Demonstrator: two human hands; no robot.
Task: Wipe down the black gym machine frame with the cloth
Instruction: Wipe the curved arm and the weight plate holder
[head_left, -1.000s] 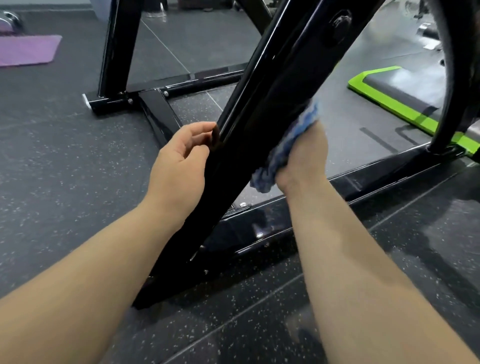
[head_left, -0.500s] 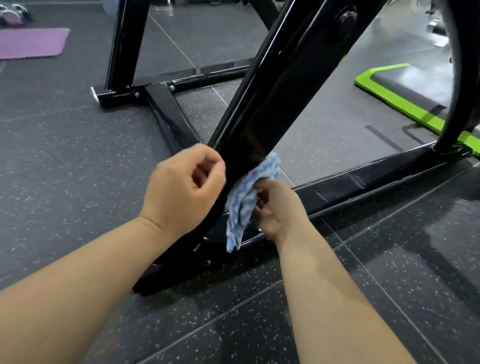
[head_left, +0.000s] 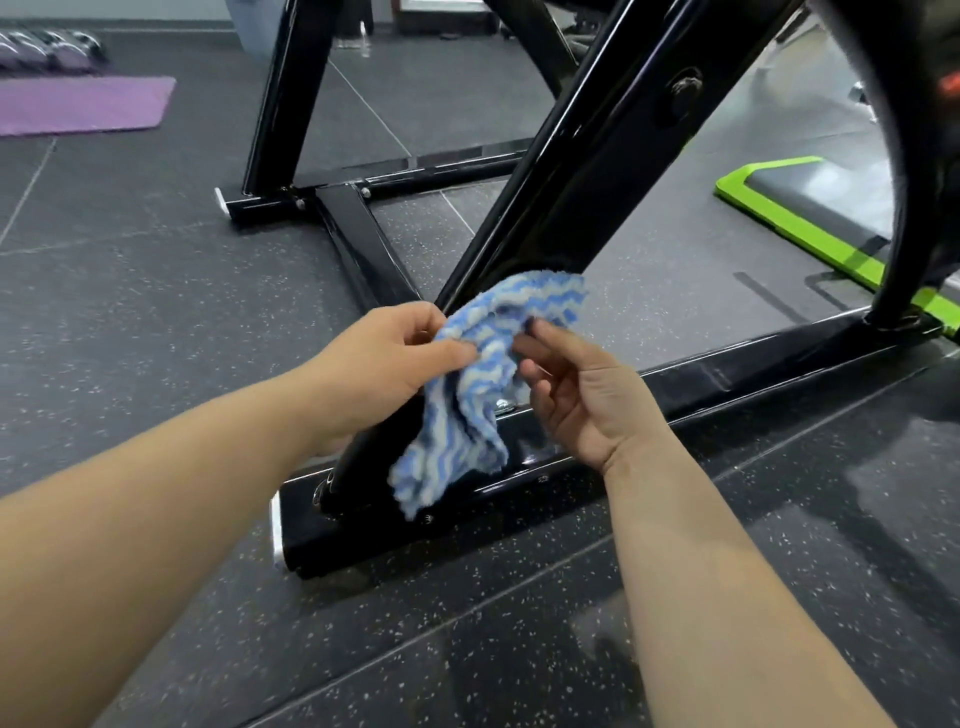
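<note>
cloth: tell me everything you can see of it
The cloth is a fluffy, towel-like rag with wavy blue and white stripes, crumpled and held in mid-air. The left hand pinches its upper left edge; the right hand has fingertips at its right edge, grip unclear. Its top flares up and its lower end hangs loose in front of the black frame; contact with that cannot be told.

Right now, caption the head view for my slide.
Left hand pinches the blue-striped cloth, right hand touching it, in front of the black gym machine frame.
</note>
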